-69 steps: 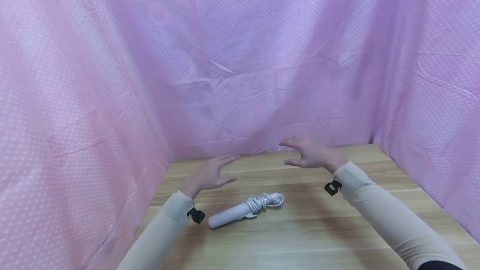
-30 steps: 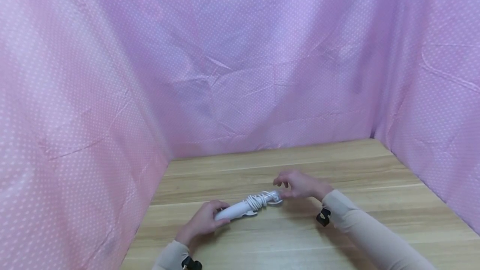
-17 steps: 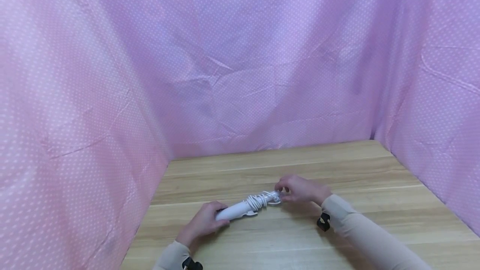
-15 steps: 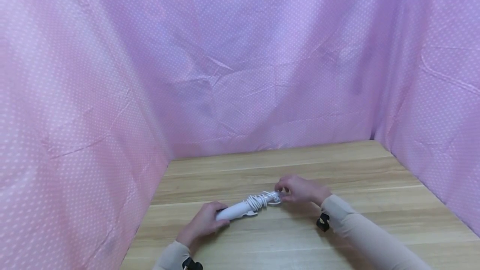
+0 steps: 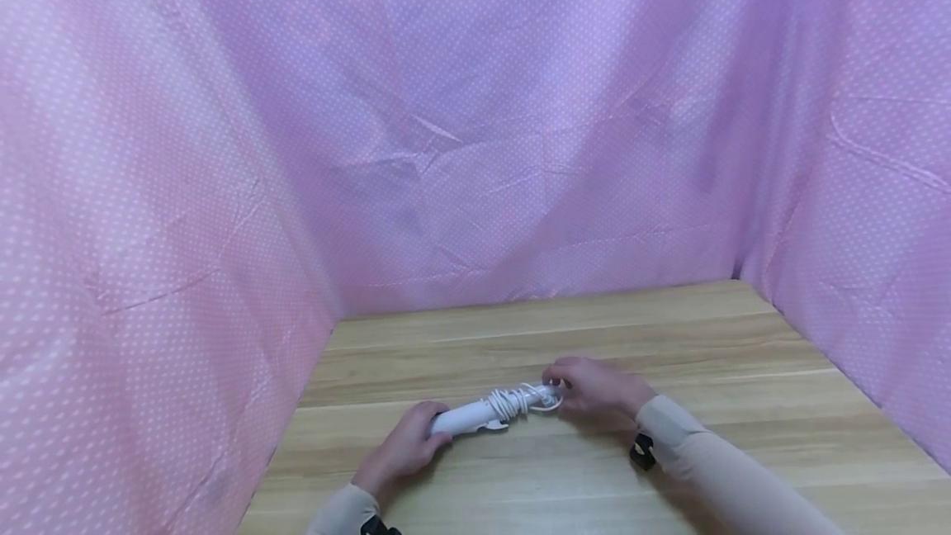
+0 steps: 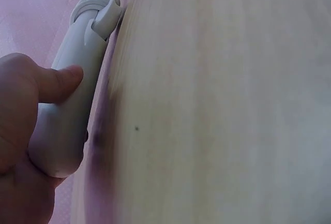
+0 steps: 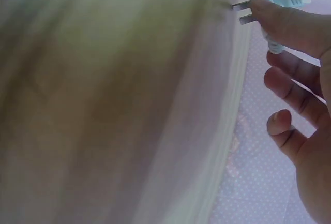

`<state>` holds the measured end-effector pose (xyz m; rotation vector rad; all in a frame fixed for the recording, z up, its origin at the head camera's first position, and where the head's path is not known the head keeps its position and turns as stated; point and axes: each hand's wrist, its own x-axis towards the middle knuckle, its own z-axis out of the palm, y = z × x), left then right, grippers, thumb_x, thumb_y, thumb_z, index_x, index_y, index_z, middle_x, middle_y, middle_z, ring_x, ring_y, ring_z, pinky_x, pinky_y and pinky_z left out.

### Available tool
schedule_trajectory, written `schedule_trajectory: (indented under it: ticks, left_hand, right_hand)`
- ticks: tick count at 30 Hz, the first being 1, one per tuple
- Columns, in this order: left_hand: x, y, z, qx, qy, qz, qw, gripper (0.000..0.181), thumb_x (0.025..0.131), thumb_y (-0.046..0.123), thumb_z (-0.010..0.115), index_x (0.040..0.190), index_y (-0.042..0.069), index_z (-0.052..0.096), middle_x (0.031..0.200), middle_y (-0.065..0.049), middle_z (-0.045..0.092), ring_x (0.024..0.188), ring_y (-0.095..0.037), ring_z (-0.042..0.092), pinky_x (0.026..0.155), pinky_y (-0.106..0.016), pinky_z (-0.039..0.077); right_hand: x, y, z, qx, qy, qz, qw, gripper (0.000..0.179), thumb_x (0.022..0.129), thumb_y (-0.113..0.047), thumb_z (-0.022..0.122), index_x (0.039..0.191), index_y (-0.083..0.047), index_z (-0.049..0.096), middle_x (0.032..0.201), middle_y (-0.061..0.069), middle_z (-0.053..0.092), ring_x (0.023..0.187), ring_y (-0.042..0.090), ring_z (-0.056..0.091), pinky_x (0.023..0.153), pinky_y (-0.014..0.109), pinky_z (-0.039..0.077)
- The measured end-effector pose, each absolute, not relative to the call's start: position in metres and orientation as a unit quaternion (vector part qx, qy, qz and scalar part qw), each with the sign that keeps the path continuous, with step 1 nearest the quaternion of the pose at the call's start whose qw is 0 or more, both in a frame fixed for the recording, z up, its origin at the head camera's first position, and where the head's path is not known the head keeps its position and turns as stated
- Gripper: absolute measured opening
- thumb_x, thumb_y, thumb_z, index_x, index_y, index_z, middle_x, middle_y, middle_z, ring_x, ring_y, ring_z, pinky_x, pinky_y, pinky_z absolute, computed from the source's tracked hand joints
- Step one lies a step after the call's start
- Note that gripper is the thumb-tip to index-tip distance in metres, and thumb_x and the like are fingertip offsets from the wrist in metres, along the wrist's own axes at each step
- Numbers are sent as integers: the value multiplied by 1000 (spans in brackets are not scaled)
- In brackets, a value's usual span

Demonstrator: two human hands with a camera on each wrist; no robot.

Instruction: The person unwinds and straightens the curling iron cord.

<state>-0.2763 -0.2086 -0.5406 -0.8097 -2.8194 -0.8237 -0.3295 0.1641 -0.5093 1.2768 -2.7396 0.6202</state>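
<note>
A white curling iron (image 5: 464,418), its pale cord (image 5: 507,404) wound in several turns round the thinner end, lies at a slant low over the table. My left hand (image 5: 407,442) grips the thick handle, and the left wrist view shows the thumb pressed along the handle (image 6: 70,87). At the other end my right hand (image 5: 598,387) pinches the plug between thumb and fingers. Two metal prongs (image 7: 247,20) stick out past the thumb in the right wrist view; the other fingers are loosely bent. Much of the plug's body is hidden behind the thumb.
The wood-grain table (image 5: 669,329) is bounded by a pink dotted cloth (image 5: 475,147) at the back and on both sides. A black wrist mount (image 5: 642,452) sits at the right cuff.
Both hands have come down from above the table. The left has taken hold of the handle and the right of the plug; in the last half second they have shifted only slightly.
</note>
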Motion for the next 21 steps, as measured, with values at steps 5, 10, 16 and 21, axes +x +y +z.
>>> schedule_trajectory:
  ticks: [5, 10, 16, 21]
  left_hand:
    - [-279, -207, -538, -265, -920, -284, 42, 32, 88, 22, 72, 115, 8, 62, 107, -1, 64, 98, -18, 60, 86, -39, 49]
    - [-285, -201, -532, -265, -917, -297, 36, 36, 86, 25, 74, 116, 7, 64, 108, -3, 67, 98, -17, 62, 87, -39, 50]
    - [-295, -188, -513, -251, -917, -309, 9, 38, 85, 31, 73, 116, 10, 66, 107, -1, 67, 95, -15, 61, 83, -38, 50]
    - [-302, -177, -497, -238, -911, -337, -25, 35, 83, 33, 74, 112, 14, 67, 101, 3, 66, 89, -13, 59, 79, -37, 49]
  right_hand:
    - [-330, 169, -509, 426, -876, 217, 60, 32, 81, -21, 78, 111, -21, 67, 101, -13, 63, 85, 3, 58, 74, 22, 51]
    - [-336, 176, -496, 456, -849, 236, 122, 37, 75, -13, 81, 110, -14, 69, 97, -8, 66, 81, 10, 60, 71, 25, 52]
    - [-342, 187, -472, 475, -829, 233, 184, 39, 73, -11, 84, 109, -9, 68, 103, 2, 68, 87, 18, 64, 75, 33, 55]
    - [-344, 195, -455, 478, -822, 229, 209, 41, 71, -8, 85, 109, -6, 69, 102, 4, 69, 88, 18, 64, 75, 34, 55]
